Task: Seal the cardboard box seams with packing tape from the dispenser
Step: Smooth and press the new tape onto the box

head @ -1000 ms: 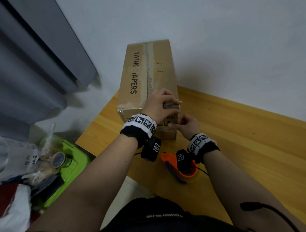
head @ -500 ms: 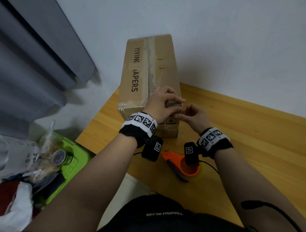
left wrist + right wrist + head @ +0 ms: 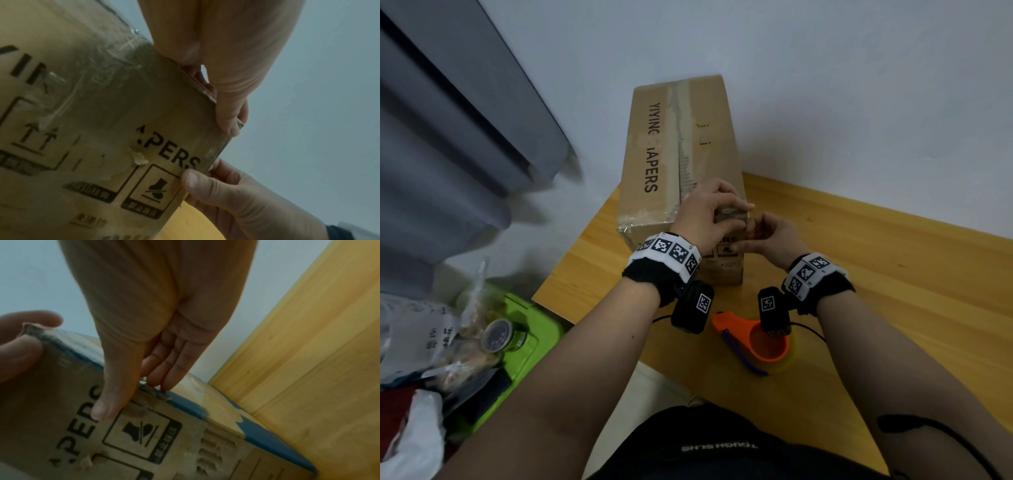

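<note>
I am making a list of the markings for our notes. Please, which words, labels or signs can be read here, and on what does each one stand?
"YIYING" and "APERS", a letter before it torn off: top of the cardboard box.
"APERS" again, two up arrows and a crossed-out boot: box front.
Small print under these signs: too blurred.
"TOUGH SLIMS", seen upside down, uncertain: black garment.
Square coded tags: wristbands.
Print on the bags: unreadable.

- Setting: a home room, by its furnishings.
- Wooden table (image 3: 893,274) set against a plain white wall (image 3: 825,85).
- Grey curtain (image 3: 448,137) hanging at left.
- Green bin (image 3: 534,329) holding household clutter.
</note>
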